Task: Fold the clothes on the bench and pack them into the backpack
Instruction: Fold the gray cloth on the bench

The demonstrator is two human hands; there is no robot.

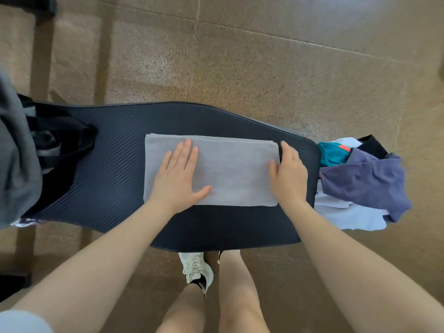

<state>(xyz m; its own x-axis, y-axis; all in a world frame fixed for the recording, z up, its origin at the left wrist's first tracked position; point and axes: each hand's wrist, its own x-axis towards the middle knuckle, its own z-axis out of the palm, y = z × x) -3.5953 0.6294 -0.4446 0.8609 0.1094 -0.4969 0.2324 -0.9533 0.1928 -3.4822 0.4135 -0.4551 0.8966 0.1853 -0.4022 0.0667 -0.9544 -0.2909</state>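
A soft grey folded towel (230, 169), rectangular, long axis left-right, is pressed onto the ribbed dark tabletop (115, 169) by the flat left hand (179, 175), fingers straight; its right end is held by the right hand (288, 174), fingers curled.

Speckled brown tiled floor (264, 68), white sneaker (195, 267) below the dark mat (115, 152), black object (31, 3) top-left

- The folded towel (230, 169) lies on the table (120, 169), under my left hand (179, 175).
- My right hand (289, 173) is at its right edge.
- The backpack (55, 150) sits left of my left hand.
- The clothes pile (360, 181) lies right of my right hand.
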